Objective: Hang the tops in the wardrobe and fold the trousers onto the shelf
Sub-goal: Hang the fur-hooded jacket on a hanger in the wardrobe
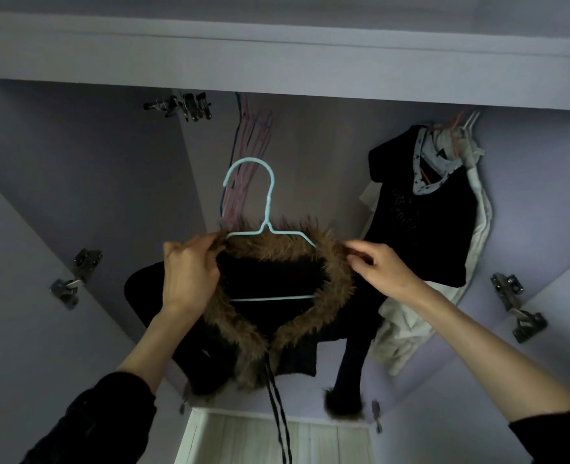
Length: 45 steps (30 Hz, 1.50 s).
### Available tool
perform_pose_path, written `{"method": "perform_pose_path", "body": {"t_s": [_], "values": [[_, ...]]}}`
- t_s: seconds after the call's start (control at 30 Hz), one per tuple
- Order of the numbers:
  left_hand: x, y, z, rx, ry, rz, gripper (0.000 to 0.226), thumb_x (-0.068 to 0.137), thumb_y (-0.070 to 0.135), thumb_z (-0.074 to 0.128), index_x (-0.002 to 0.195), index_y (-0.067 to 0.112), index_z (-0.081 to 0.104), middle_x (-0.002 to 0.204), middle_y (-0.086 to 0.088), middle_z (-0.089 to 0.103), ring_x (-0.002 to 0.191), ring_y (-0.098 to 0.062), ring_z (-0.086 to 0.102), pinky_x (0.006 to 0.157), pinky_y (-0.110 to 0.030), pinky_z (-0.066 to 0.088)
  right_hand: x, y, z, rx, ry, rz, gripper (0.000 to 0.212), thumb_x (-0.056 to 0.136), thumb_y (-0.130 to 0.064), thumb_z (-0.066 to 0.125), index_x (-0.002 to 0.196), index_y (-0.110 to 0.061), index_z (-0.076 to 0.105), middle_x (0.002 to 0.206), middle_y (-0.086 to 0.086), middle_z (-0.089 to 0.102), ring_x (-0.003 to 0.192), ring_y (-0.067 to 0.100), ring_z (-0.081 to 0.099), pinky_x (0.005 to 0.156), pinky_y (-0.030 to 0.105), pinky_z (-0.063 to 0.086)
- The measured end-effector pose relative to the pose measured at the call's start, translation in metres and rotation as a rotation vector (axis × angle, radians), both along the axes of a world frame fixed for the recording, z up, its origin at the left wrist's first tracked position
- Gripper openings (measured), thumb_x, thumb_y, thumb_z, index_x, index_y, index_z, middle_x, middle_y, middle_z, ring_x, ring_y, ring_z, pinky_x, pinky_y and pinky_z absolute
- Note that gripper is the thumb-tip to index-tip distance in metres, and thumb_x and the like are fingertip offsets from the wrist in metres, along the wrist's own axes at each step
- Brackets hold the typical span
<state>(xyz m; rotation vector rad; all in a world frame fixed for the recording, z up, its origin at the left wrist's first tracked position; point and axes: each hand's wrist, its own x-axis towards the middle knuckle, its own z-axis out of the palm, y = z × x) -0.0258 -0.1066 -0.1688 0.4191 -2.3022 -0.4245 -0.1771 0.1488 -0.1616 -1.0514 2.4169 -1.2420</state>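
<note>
Hands (190,272) (380,267) pinch shaggy fur collar (287,249); thin wire hanger (267,209).

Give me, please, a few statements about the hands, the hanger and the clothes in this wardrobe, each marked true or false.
1. Both hands hold the fur collar of the black jacket. True: the left hand and the right hand grip its two sides.
2. The light blue hanger sits inside the jacket. True.
3. The hanger's hook is already on the rail. False: it points up freely, held in front of the wardrobe.
4. The wardrobe holds no clothes yet. False: a dark top hangs at the right.
</note>
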Motion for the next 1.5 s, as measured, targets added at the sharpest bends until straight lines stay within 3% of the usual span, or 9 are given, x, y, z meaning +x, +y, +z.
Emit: {"method": "perform_pose_path", "body": {"t_s": [0.17,0.33,0.43,0.5,0.6,0.7,0.87,1.13,1.5], "values": [[-0.004,0.009,-0.007,0.05,-0.011,-0.042,0.012,0.081,-0.002,0.059,0.083,0.001,0.07,0.071,-0.019,0.069,0.059,-0.038,0.062,0.071,-0.041,0.046,-0.003,0.009,-0.019,0.204,0.33,-0.023,0.013,0.09,-0.011,0.059,0.103,-0.009,0.064,0.097,0.0,0.059,0.094,0.02,0.06,0.082,0.034,0.047],[-0.013,0.021,-0.016,0.092,-0.033,-0.113,0.013,0.083,0.009,0.058,0.083,0.002,0.069,0.067,-0.014,0.068,0.052,-0.031,0.06,0.067,-0.046,0.05,-0.005,0.022,-0.023,0.123,0.563,-0.123,0.01,0.084,0.002,0.063,0.093,0.001,0.062,0.091,0.013,0.054,0.086,0.029,0.053,0.075,0.028,0.037],[-0.015,0.031,-0.028,-0.017,-0.143,-0.071,0.014,0.082,0.021,0.064,0.085,0.009,0.071,0.072,-0.01,0.071,0.065,-0.031,0.066,0.077,-0.037,0.033,-0.006,0.043,-0.025,0.157,0.591,-0.179,0.013,0.082,0.006,0.063,0.094,0.001,0.063,0.09,0.014,0.055,0.083,0.031,0.052,0.073,0.027,0.036],[-0.017,0.037,-0.032,-0.054,-0.226,-0.071,0.019,0.083,0.023,0.069,0.1,0.014,0.071,0.089,-0.009,0.073,0.086,-0.031,0.067,0.077,-0.035,0.024,-0.009,0.058,-0.028,0.2,0.59,-0.231,0.015,0.082,0.006,0.064,0.095,0.002,0.064,0.091,0.014,0.057,0.083,0.033,0.052,0.074,0.032,0.039],[-0.024,0.045,-0.029,-0.15,-0.255,-0.173,0.04,0.082,0.015,0.07,0.121,0.013,0.06,0.118,-0.01,0.065,0.103,-0.032,0.062,0.082,-0.041,0.036,-0.013,0.077,-0.029,0.244,0.57,-0.377,0.015,0.08,0.007,0.064,0.095,0.003,0.065,0.092,0.016,0.058,0.084,0.038,0.053,0.074,0.041,0.044],[-0.034,0.06,-0.013,-0.339,-0.174,-0.234,0.056,0.079,0.008,0.07,0.13,0.009,0.047,0.13,-0.018,0.053,0.114,-0.034,0.053,0.081,-0.044,0.045,-0.012,0.088,-0.026,0.273,0.579,-0.522,0.015,0.081,0.005,0.062,0.095,0.003,0.064,0.094,0.017,0.058,0.088,0.039,0.054,0.073,0.044,0.047],[-0.055,0.093,0.034,-0.494,0.066,-0.282,0.061,0.083,0.0,0.06,0.138,0.01,0.038,0.146,-0.019,0.034,0.137,-0.034,0.026,0.102,-0.05,0.027,-0.013,0.098,-0.012,0.272,0.516,-0.729,0.014,0.087,-0.002,0.054,0.099,0.001,0.06,0.103,0.017,0.055,0.103,0.036,0.052,0.069,0.038,0.044],[-0.102,0.108,0.109,-0.662,0.209,-0.172,0.072,0.082,0.001,0.05,0.148,0.012,0.022,0.154,-0.015,0.011,0.141,-0.04,0.005,0.11,-0.063,0.003,-0.053,0.062,0.032,0.11,0.202,-0.987,0.02,0.093,-0.014,0.046,0.107,-0.006,0.058,0.116,0.012,0.056,0.106,0.033,0.054,0.073,0.032,0.038],[-0.136,0.088,0.121,-0.72,0.18,-0.092,0.094,0.073,-0.009,0.052,0.151,0.017,0.005,0.155,-0.014,-0.002,0.14,-0.042,-0.004,0.106,-0.064,-0.009,-0.114,0.014,0.061,-0.052,0.139,-1.03,0.028,0.091,-0.008,0.048,0.118,-0.002,0.053,0.129,0.016,0.047,0.12,0.034,0.045,0.081,0.039,0.043]]}}
